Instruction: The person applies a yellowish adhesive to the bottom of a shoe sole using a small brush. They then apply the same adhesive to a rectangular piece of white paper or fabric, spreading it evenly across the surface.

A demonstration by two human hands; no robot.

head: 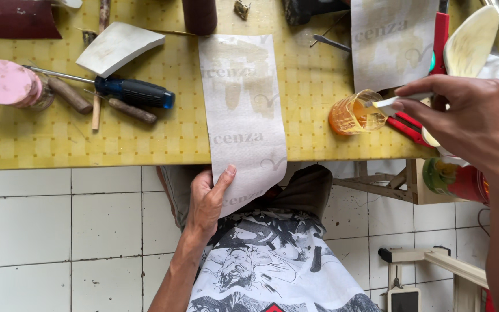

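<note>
Yellow checkered cloth covers the surface [30,144], and it's pretty cluttered up there. Left hand [206,199] is down at the near edge, fingers [224,176] pinched shut on the bottom end of a long grey paper strip [242,110], thumb on top, rest of the hand underneath. That strip runs from the middle of the surface straight back toward the person and hangs off the edge over their lap. Right hand [469,118] is over at the right side, fingers closed around a small white-handled brush [391,103], tip of it sitting in a little clear plastic cup [350,114] with orange-amber liquid in it. The cup stands near the front edge of the surface, just beside some red-handled scissors [408,128] that the hand partly hides. A second grey sheet [393,40] lies further back on the right. Off to the left, well apart from the strip: a screwdriver with a blue-black handle [134,92], a couple of wooden sticks [70,95], a folded pale card [116,46] and a jar with a pink lid [7,82]. A dark red cylinder [199,14] stands right at the far end of the strip. White tiled floor [59,231] below.
</note>
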